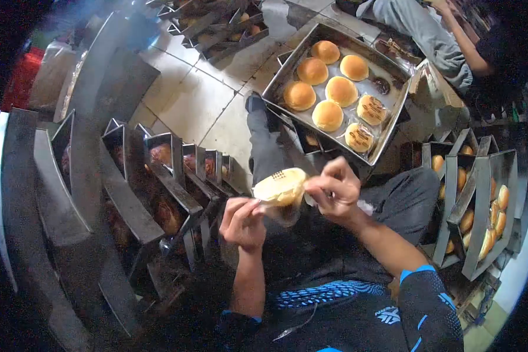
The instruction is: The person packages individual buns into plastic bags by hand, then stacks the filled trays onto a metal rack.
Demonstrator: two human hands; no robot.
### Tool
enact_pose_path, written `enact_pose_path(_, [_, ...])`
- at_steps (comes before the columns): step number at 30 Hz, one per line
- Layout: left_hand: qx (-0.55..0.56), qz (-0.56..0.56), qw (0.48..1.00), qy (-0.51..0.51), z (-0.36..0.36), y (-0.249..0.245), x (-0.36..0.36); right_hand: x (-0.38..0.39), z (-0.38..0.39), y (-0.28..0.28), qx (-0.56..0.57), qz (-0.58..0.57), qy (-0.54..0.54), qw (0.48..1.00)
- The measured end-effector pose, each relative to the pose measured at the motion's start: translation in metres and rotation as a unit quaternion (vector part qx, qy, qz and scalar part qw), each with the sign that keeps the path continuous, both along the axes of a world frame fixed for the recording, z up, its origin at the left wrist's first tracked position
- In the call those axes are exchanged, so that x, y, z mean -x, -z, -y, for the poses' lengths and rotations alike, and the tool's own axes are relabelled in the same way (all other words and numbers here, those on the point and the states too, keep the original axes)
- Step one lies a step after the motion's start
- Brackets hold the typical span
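Plainly, a pale round bun [280, 186] is held in the air above the lap, between the two hands, and is tilted so that its broad face is turned up towards the camera. Its long axis is laid from lower left to upper right, from the left hand [243, 223] towards the right hand [334, 190]. The bun's right edge is pinched by the right fingers [325, 183], which are pressed together on it, so this hand is the nearer one. The left fingers [240, 206] are curled shut just below and to the left of the bun, on what seems to be a clear wrapper [285, 215] hanging under it, though the film is too blurred for certainty. Beyond the knees a metal tray [287, 61] is seen, with plain buns [312, 71] across it and wrapped buns [370, 109] along its right edge.
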State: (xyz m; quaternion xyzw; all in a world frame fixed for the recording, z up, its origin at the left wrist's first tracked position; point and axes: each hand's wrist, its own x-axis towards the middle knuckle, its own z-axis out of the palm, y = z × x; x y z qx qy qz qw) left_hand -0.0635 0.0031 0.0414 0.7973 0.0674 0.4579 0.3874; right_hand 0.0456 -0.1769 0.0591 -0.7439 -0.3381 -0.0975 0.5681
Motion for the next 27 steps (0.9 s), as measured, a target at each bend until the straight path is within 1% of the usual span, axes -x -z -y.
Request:
enact_pose_path(1, [-0.009, 0.005, 1.000, 0.016, 0.005, -0.005, -0.011, -0.007, -0.016, -0.001, -0.044, 0.016, 0.007, 0.999])
enact_pose_path(2, [-0.005, 0.001, 1.000, 0.012, 0.010, -0.005, -0.022, -0.009, -0.031, 0.002, -0.061, 0.010, 0.008, 0.998])
enact_pose_path(4, [-0.056, -0.009, 0.998, -0.036, 0.002, -0.013, -0.047, -0.037, -0.050, -0.007, -0.001, 0.104, -0.002, 0.995])
enact_pose_path(5, [0.116, -0.052, 0.990, -0.055, -0.004, -0.010, -0.042, -0.043, -0.049, -0.005, -0.011, 0.000, 0.078, 0.997])
enact_pose_path(6, [0.283, -0.091, 0.952, -0.075, -0.009, -0.008, -0.037, -0.047, -0.047, -0.003, -0.022, -0.103, 0.156, 0.982])
enact_pose_path(7, [0.314, -0.104, 0.941, -0.070, -0.001, -0.017, -0.028, -0.028, -0.047, 0.001, -0.050, -0.128, 0.176, 0.975])
enact_pose_path(8, [0.383, -0.158, 0.909, -0.048, -0.003, -0.020, -0.005, -0.009, -0.039, 0.001, -0.027, -0.135, 0.179, 0.974])
enact_pose_path(9, [0.396, -0.184, 0.899, -0.041, -0.001, -0.020, 0.018, 0.014, -0.029, 0.007, -0.006, -0.185, 0.168, 0.968])
enact_pose_path(10, [0.409, -0.214, 0.887, -0.032, 0.002, -0.016, 0.041, 0.037, -0.017, 0.022, 0.019, -0.192, 0.147, 0.970])
enact_pose_path(11, [0.327, -0.257, 0.907, -0.065, 0.009, -0.006, 0.063, 0.059, -0.006, 0.032, 0.052, -0.244, 0.132, 0.959])
enact_pose_path(12, [0.243, -0.298, 0.919, -0.092, 0.019, 0.002, 0.081, 0.081, 0.006, 0.046, 0.083, -0.352, 0.113, 0.925])
enact_pose_path(14, [0.100, -0.284, 0.951, -0.075, 0.034, 0.002, 0.098, 0.093, 0.026, 0.063, 0.190, -0.300, 0.069, 0.932])
enact_pose_path(15, [0.119, -0.257, 0.956, -0.079, 0.038, 0.005, 0.105, 0.087, 0.035, 0.055, 0.204, -0.320, 0.063, 0.923])
enact_pose_path(16, [0.184, -0.260, 0.944, -0.081, 0.036, -0.003, 0.105, 0.074, 0.040, 0.039, 0.217, -0.340, 0.052, 0.913])
enact_pose_path(17, [0.247, -0.258, 0.930, -0.089, 0.031, -0.019, 0.100, 0.061, 0.039, 0.023, 0.187, -0.228, 0.133, 0.946])
enact_pose_path(18, [0.309, -0.251, 0.912, -0.100, 0.025, -0.034, 0.092, 0.045, 0.042, -0.003, 0.221, -0.255, 0.138, 0.931])
enact_pose_path(19, [0.329, -0.226, 0.914, -0.070, 0.019, -0.044, 0.074, 0.030, 0.037, -0.015, 0.158, -0.180, 0.040, 0.970])
enact_pose_path(20, [0.289, -0.248, 0.922, -0.064, 0.012, -0.051, 0.055, 0.021, 0.029, -0.023, 0.094, -0.099, -0.055, 0.989])
enact_pose_path(22, [0.301, -0.304, 0.903, -0.038, 0.002, -0.059, 0.016, 0.016, 0.000, -0.038, 0.164, -0.013, -0.102, 0.981])
enact_pose_path(23, [0.331, -0.291, 0.898, -0.005, -0.005, -0.055, 0.001, 0.011, -0.007, -0.028, 0.240, -0.030, -0.150, 0.959])
enact_pose_path(24, [0.359, -0.279, 0.890, 0.031, -0.008, -0.050, -0.013, 0.001, -0.010, -0.008, 0.204, -0.133, -0.190, 0.951])
enact_pose_path(25, [0.352, -0.268, 0.897, 0.018, -0.004, -0.056, -0.026, -0.015, -0.004, -0.002, 0.177, -0.185, -0.197, 0.947])
enact_pose_path(26, [0.370, -0.234, 0.899, 0.023, -0.005, -0.054, -0.032, -0.031, 0.002, 0.002, 0.147, -0.234, -0.205, 0.939])
enact_pose_path(27, [0.381, -0.234, 0.894, 0.030, -0.006, -0.055, -0.031, -0.048, 0.013, 0.006, 0.130, -0.286, -0.175, 0.933])
